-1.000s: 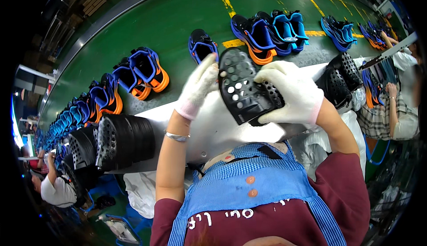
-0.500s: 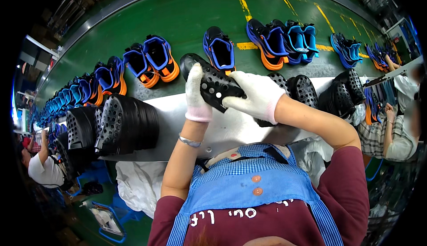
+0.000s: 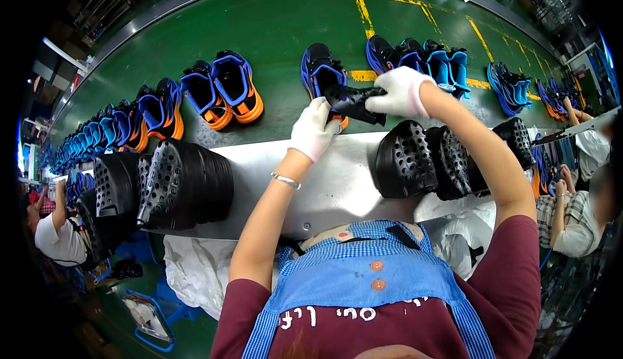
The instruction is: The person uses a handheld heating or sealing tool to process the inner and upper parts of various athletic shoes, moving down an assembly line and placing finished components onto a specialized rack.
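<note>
In my gloved right hand (image 3: 403,93) is one end of a black perforated plastic shoe insert (image 3: 354,102). Its other end is over the opening of a black and blue sneaker (image 3: 322,67) with orange at the heel; how far in it sits is hidden. My gloved left hand (image 3: 314,128) is closed at the heel of that sneaker, next to the insert's near end. Both gloves are white. The sneaker stands on the green surface (image 3: 279,28), its toe pointing away from me.
A metal ledge (image 3: 279,197) runs in front of me. Stacked black inserts stand on it at the left (image 3: 188,177) and right (image 3: 405,158). Sneaker pairs (image 3: 233,86) line the green surface on both sides. Another person (image 3: 577,210) sits at the far right.
The insert has moved away from me, from above the ledge to the sneaker's opening, and has turned. My left hand has shifted from the insert to the sneaker's heel.
</note>
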Tool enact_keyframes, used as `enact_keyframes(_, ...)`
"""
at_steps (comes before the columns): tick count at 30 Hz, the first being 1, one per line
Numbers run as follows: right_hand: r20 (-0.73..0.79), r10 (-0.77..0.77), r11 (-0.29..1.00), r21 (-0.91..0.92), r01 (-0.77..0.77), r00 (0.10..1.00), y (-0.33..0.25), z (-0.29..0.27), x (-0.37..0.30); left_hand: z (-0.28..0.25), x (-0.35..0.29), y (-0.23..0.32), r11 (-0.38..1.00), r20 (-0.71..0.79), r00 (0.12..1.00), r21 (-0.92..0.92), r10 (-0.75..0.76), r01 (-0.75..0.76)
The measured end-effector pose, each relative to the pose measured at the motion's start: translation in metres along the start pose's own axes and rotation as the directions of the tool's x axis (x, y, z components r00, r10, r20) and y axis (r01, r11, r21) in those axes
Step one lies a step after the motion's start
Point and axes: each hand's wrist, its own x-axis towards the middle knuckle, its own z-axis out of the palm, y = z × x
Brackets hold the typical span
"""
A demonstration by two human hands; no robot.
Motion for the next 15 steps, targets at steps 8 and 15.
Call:
enact_keyframes(8,0.064,0.127,0.959,-0.262,-0.106,0.990,-0.029,-0.021,0.042,0.033,0.012,0.027,0.992,-0.050,0.995,0.085,-0.087,0.091)
enact_keyframes(15,0.040,0.165,0.947,-0.286,-0.146,0.986,-0.035,0.023,0.061,0.035,0.017,0.027,0.981,0.045,0.991,0.153,-0.127,0.119)
